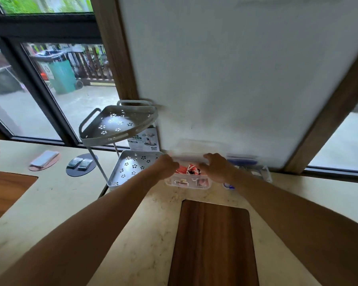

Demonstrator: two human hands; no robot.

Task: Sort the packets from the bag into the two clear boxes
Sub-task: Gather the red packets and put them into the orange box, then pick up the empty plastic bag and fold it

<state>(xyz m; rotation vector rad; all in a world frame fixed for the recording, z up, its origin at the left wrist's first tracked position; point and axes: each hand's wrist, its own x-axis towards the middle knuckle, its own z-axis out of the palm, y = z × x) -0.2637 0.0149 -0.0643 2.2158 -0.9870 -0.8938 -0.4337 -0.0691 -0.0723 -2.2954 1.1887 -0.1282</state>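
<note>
A clear box (188, 182) holding red packets (189, 169) stands on the counter against the white wall. My left hand (167, 166) grips its left end with curled fingers. My right hand (216, 168) curls over its right end and far rim. A second clear box (254, 171) with blue packets (242, 162) sits just to the right, blurred and partly hidden by my right forearm. The bag is not in view.
A grey two-tier corner rack (118, 124) stands left of the boxes. A dark wooden board (214, 242) is inset in the counter near me, another (6, 195) at the left. Two dark packets on a round mat (81, 164) and a pink mat (44, 161) lie further left.
</note>
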